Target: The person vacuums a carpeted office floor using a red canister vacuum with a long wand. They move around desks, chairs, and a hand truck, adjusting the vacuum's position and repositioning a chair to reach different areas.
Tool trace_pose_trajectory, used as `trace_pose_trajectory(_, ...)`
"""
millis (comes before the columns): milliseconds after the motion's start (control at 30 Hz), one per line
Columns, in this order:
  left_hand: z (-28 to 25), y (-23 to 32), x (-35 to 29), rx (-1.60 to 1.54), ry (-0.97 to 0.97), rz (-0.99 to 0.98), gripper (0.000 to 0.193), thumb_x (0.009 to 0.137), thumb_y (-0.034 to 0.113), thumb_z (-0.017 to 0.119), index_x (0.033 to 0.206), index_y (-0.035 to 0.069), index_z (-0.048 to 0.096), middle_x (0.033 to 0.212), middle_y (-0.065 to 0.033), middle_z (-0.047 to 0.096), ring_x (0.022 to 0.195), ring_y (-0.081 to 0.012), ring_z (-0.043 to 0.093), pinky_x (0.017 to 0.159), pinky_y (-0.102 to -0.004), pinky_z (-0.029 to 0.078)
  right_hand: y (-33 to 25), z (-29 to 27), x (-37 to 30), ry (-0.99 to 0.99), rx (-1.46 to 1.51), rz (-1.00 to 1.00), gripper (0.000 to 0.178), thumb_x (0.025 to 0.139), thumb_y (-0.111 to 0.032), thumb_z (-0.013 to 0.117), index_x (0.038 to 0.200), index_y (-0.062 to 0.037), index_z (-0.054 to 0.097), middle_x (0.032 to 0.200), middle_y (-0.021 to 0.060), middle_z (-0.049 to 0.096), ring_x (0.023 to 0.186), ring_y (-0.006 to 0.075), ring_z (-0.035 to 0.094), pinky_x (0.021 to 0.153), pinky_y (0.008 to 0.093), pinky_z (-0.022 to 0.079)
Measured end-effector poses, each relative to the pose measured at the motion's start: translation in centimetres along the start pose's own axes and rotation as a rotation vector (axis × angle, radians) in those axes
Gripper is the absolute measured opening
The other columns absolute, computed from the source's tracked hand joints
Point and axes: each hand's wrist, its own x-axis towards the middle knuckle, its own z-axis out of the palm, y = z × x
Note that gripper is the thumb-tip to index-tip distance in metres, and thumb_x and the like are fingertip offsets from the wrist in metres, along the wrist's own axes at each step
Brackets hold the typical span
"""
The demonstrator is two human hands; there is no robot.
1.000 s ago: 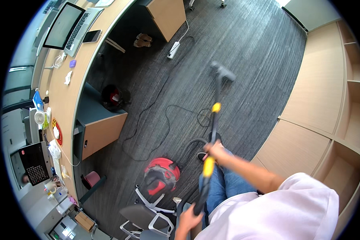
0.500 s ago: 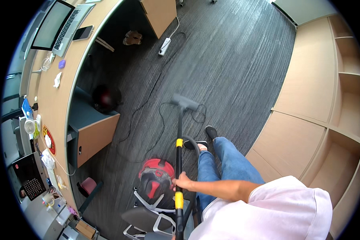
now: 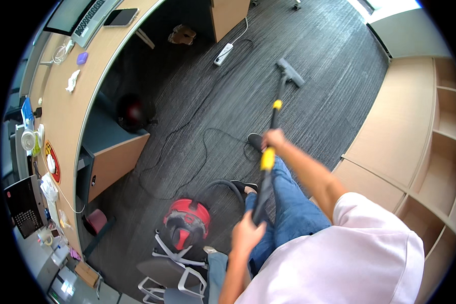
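Observation:
My right hand (image 3: pixel 273 140) is wrapped round the black and yellow wand (image 3: pixel 267 161) of a vacuum cleaner, at its middle. Lower down, near the rear end, my left hand (image 3: pixel 247 232) is closed on the same wand. The grey floor head (image 3: pixel 291 72) at the wand's far end rests on the dark carpet, ahead of my feet. To my left stands the red and grey vacuum body (image 3: pixel 187 221), with its dark hose (image 3: pixel 223 184) curving past my shoe. My right arm is slightly blurred.
A black cord (image 3: pixel 200 109) trails over the carpet to a white power strip (image 3: pixel 223 54). A curved desk (image 3: pixel 93 76) runs along the left, wooden shelving (image 3: pixel 385 111) along the right. A grey office chair (image 3: pixel 162 271) and another person's leg (image 3: pixel 218 273) are at the lower left.
The floor head has slid forward and to the right across the carpet. My right hand has swung forward with the wand, and my left hand has come into fuller view.

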Motion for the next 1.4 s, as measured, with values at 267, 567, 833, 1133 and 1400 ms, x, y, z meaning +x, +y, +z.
trace_pose_trajectory(267,-2.6,-3.2,-26.4,-0.338,-0.091,-0.725,0.042,0.071,0.023,0.067,0.107,0.003,0.059,0.083,-0.0209,0.064,0.079,-0.0328,0.062,0.069,-0.0394,0.048,11.8,12.9,-25.0,-0.298,-0.296,0.626,0.054,0.083,-0.012,0.053,0.112,0.0131,0.015,0.069,0.0152,0.057,0.053,0.0239,0.063,0.048,0.0344,0.053)
trace_pose_trajectory(567,2.6,6.4,-5.2,-0.157,0.068,-0.216,0.037,0.07,0.03,0.064,0.099,0.008,0.06,0.075,-0.0214,0.064,0.072,-0.039,0.062,0.066,-0.0463,0.049,-10.8,3.9,-8.0,-0.148,-0.375,0.129,0.015,0.083,-0.011,0.048,0.074,0.0022,0.049,0.052,0.0142,0.053,0.044,0.0245,0.058,0.045,0.0396,0.052)
trace_pose_trajectory(833,1.5,0.0,-14.2,-0.212,0.174,-0.44,0.036,0.066,0.026,0.067,0.097,0.008,0.063,0.075,-0.0163,0.065,0.074,-0.0352,0.064,0.066,-0.0422,0.05,2.4,10.9,-11.5,-0.192,-0.47,0.323,0.021,0.085,-0.015,0.051,0.085,0.005,0.047,0.062,0.0162,0.061,0.051,0.0266,0.062,0.046,0.0408,0.051)
trace_pose_trajectory(1133,10.8,2.9,-20.3,-0.948,0.385,-0.608,0.041,0.07,0.014,0.07,0.107,0.002,0.057,0.08,-0.0157,0.063,0.075,-0.0266,0.061,0.069,-0.0363,0.048,1.5,16.9,-18.9,-0.586,-0.853,0.4,0.054,0.084,-0.022,0.062,0.11,0.0035,0.023,0.082,0.0149,0.058,0.059,0.024,0.065,0.053,0.0334,0.056)
trace_pose_trajectory(1400,-7.7,7.6,17.9,-1.32,0.611,-0.368,0.018,0.075,0.013,0.067,0.082,0.0,0.057,0.068,-0.007,0.059,0.067,-0.0203,0.06,0.061,-0.0337,0.046,-16.0,42.2,8.9,-0.483,-1.137,-0.044,0.022,0.088,-0.014,0.052,0.082,0.0073,0.047,0.059,0.0135,0.056,0.048,0.0222,0.06,0.043,0.0352,0.053)
